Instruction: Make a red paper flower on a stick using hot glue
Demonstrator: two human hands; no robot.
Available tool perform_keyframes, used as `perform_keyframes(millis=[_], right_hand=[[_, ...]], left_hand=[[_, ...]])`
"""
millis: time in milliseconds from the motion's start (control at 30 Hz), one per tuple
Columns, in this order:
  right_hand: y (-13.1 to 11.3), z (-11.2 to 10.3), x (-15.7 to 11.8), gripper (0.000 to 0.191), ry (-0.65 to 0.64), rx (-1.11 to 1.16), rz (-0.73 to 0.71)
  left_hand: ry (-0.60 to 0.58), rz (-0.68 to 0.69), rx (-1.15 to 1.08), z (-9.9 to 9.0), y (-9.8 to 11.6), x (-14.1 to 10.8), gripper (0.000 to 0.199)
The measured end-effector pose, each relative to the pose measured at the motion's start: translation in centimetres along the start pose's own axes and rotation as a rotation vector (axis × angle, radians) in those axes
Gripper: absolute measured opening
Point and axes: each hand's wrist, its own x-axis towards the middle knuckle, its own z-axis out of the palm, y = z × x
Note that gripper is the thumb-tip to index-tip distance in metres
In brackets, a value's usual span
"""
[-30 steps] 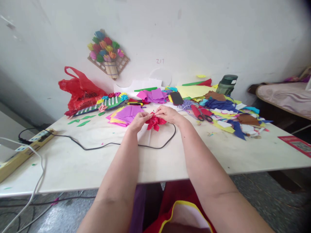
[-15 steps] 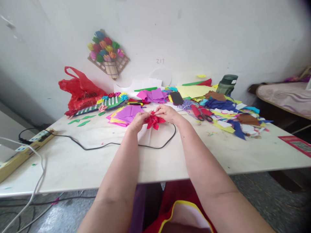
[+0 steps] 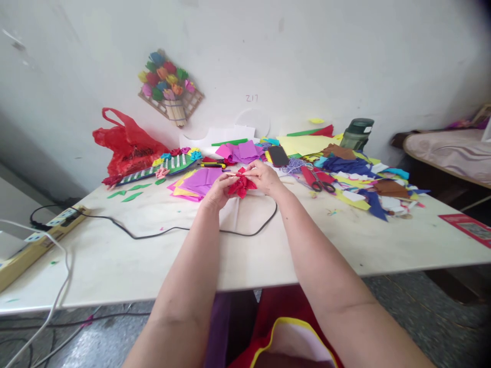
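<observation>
Red flower (image 3: 242, 186), petals splayed toward wall (image 3: 299, 61) and near table edge (image 3: 257, 286), is pinched between left hand (image 3: 219, 192) and right hand (image 3: 265, 179).

Our fingers (image 3: 261, 174) partly hide red flower (image 3: 242, 186); we can't read print on red bag (image 3: 128, 140); power strip (image 3: 34, 250) cut off, worktop's (image 3: 126, 271) left edge.

We wear a red garment (image 3: 273, 306) with yellow trim (image 3: 297, 321) edging a pale panel (image 3: 295, 340); purple cloth (image 3: 218, 327) shows beside it, and our 2 forearms (image 3: 326, 255) are bare.
</observation>
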Motion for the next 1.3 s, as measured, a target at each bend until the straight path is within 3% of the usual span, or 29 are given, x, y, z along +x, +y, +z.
perform_keyframes(millis=[267,733,1000,1300], right_hand=[[-1.0,0.3,-0.1,0.023,0.034,-0.059,0.061],[-2.0,0.7,-0.5,0.024,0.059,-0.138,0.027],[-3.1,0.7,-0.6,0.022,0.036,-0.166,0.094],[-3.2,1.0,-0.6,0.024,0.076,-0.052,0.18]], left_hand=[[0.058,0.058,-0.023,0.6,-0.5,0.3,0.029],[0.148,-0.04,-0.013,0.1,-0.1,0.4,0.026],[0.189,-0.115,-0.071,0.3,0.2,0.3,0.018],[0.181,-0.108,-0.085,0.4,0.4,0.0,0.018]])
